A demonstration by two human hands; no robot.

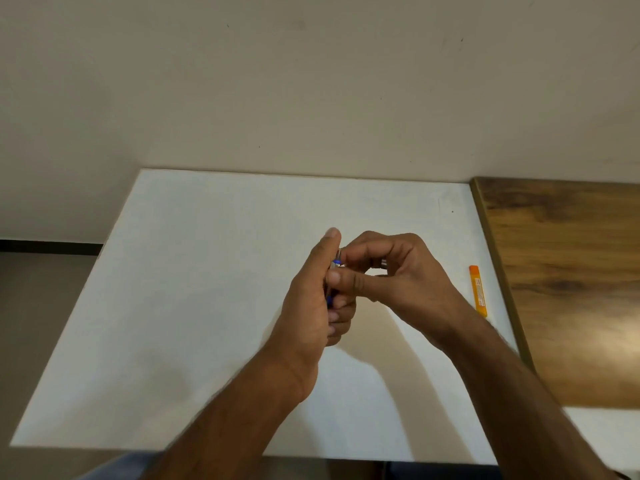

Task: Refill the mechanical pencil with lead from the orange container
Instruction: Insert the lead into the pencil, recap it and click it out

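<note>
Wrapped in our left hand (311, 306), the mechanical pencil (335, 263) stands roughly upright above the table, fingers curled round its barrel so that only small slivers of blue plastic and a bit of silvery metal show between them. We bring our right hand (398, 271) in from the side and pinch the pencil's top end between thumb and forefinger; the part under those fingertips is too small and hidden for us to tell its shape. Both hands hover over the middle of a smooth, matte white table (207, 306), casting soft shadows on it. We see the orange container (478, 291), a slim, flat-sided plastic case with a pale printed label, lying flat near the table's right edge, well apart from our hands. Just beside that edge runs a wood-grain surface (571, 271), brown and streaked, with a faint sheen. Behind the table rises a plain beige wall (311, 81) with a few tiny dark specks.
</note>
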